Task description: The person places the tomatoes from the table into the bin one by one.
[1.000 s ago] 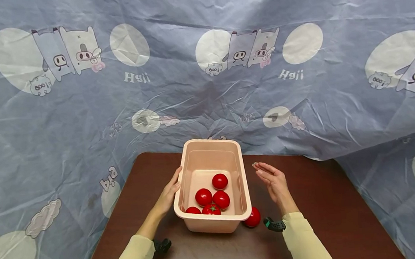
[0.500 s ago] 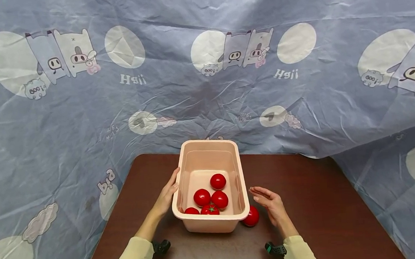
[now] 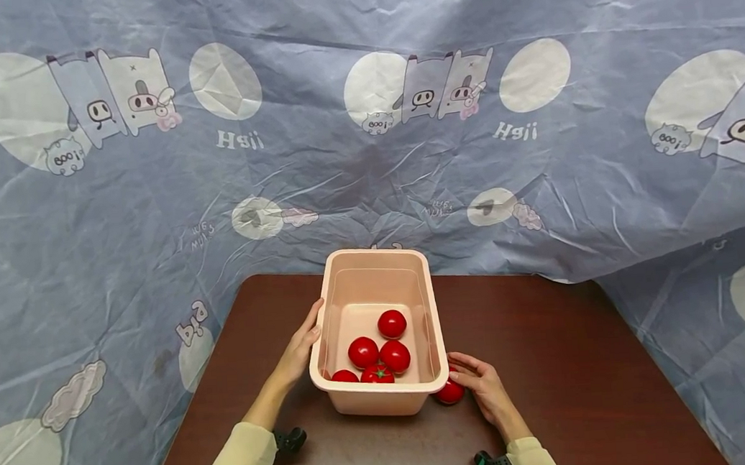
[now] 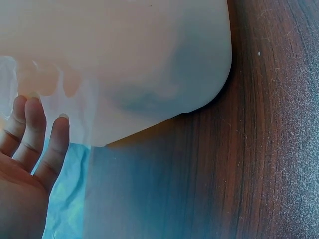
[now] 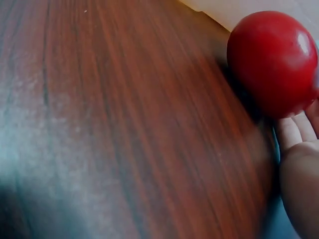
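Observation:
A pale pink plastic bin (image 3: 384, 403) stands on the table with several red tomatoes (image 3: 395, 356) inside, most near its front end. My left hand (image 3: 298, 353) lies along the bin's left side, and in the left wrist view its fairly straight fingers (image 4: 56, 149) touch the outer wall. Beside the bin's front right corner sits another tomato (image 3: 450, 393) on the table. My right hand (image 3: 487, 390) has its fingers curved round this tomato from the right. In the right wrist view the tomato (image 5: 271, 62) hides most of the fingertips.
The dark brown wooden table (image 3: 570, 363) extends to both sides of the bin. A blue-grey cloth (image 3: 368, 175) with cartoon prints hangs behind and around it. Black bands (image 3: 492, 463) are on both wrists.
My right hand has come down and left from beside the bin onto the tomato outside it. The left hand and the bin keep their places, apart from a slight view shift.

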A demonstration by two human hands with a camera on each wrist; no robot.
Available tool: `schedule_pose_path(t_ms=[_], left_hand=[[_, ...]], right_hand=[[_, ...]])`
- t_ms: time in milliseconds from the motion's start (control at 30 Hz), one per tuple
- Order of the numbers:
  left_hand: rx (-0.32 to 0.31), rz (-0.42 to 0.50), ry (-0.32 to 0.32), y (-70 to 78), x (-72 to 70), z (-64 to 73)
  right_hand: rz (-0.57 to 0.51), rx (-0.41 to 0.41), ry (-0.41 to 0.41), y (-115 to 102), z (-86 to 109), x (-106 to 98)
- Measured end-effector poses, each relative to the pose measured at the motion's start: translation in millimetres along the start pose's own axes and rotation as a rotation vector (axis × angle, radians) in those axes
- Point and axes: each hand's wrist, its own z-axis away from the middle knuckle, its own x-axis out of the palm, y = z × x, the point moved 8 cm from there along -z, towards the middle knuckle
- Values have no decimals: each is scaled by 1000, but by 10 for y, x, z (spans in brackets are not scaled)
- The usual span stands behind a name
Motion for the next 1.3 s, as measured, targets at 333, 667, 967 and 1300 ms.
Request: schedule_pose_path(t_ms=[333, 667, 967, 1300], left_hand=[[13, -1, 0, -3, 5, 12], [-19, 37, -37, 258, 36, 35], [-34, 7, -43, 362, 33, 53], [-21, 2, -53, 335, 29, 51]], right_hand=[[74, 18, -56, 93, 55, -3], [16, 43, 9, 96, 48, -47], [-24, -53, 103, -174, -40, -290], [-55, -183, 90, -884, -249, -312]])
